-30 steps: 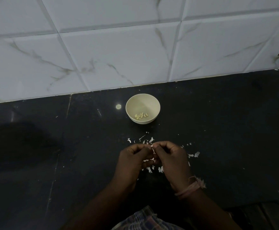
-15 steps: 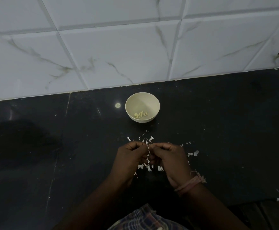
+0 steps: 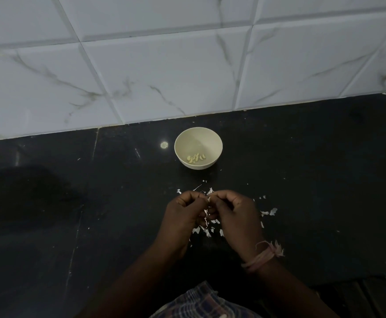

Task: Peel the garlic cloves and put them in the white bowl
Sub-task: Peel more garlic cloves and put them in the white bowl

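Bowl (image 3: 198,134) on black counter (image 3: 302,168) holds peeled cloves (image 3: 196,157)
Left hand (image 3: 183,216) and right hand (image 3: 235,216), together, pinch a garlic clove (image 3: 209,199); skins (image 3: 207,230) litter below tiled wall (image 3: 164,65)

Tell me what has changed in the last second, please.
Very little. Both hands, left hand and right hand, stay together over the peel scraps, picking at a small white piece between the fingertips; only the fingers shifted slightly. Nothing was let go. The white bowl and peeled cloves stayed as they were.

Black counter (image 3: 302,168) w/ white bowl (image 3: 212,143), garlic skins (image 3: 273,211).
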Available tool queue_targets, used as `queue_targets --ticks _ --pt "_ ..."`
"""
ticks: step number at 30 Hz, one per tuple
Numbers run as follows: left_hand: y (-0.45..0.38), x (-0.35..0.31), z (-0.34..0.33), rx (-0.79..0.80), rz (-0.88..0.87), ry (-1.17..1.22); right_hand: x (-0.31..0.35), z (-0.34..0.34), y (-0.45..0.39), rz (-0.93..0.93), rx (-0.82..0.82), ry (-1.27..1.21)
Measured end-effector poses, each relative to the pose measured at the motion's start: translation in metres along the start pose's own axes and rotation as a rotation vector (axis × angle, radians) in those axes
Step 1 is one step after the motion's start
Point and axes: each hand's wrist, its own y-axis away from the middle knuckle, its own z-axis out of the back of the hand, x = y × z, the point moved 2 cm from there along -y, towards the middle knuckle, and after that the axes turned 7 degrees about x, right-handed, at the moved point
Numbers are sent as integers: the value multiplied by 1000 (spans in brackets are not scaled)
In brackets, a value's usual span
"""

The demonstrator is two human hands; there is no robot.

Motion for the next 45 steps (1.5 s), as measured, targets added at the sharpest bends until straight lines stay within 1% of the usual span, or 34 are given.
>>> queue_targets --ticks 3,6,8,11,14,20,24,26,29,31,35,40,45 --pt "1 -3 -1 -9 -5 31 2 -2 3 13 27 94" --pt "2 -4 -3 -14 4 74 1 -4 3 33 45 101" --pt "0 -2 1 -27 -8 24 1 -4 4 34 57 88" --pt "-2 1 5 -21 -17 -59 1 -1 4 -12 62 -3" --pt "0 2 4 10 -11 -68 -2 1 2 -37 65 -73" --pt "-3 6 6 13 26 -12 -9 -2 3 -165 47 -391" --pt "-3 8 9 -42 81 47 -8 0 3 -190 27 -470" --pt "-2 10 12 -81 116 -39 -8 1 3 -187 34 -486" --pt "0 15 13 -67 169 -247 -6 -1 6 -179 47 -502" --pt "-1 18 12 -60 205 -275 -6 -1 8 -177 53 -508" --pt "-3 25 9 -60 249 -84 -5 0 9 -173 46 -543" --pt "1 23 10 -104 173 3 -9 -1 9 -195 11 -548" --pt "8 12 -1 -35 54 122 -15 -6 8 -249 -39 -586"
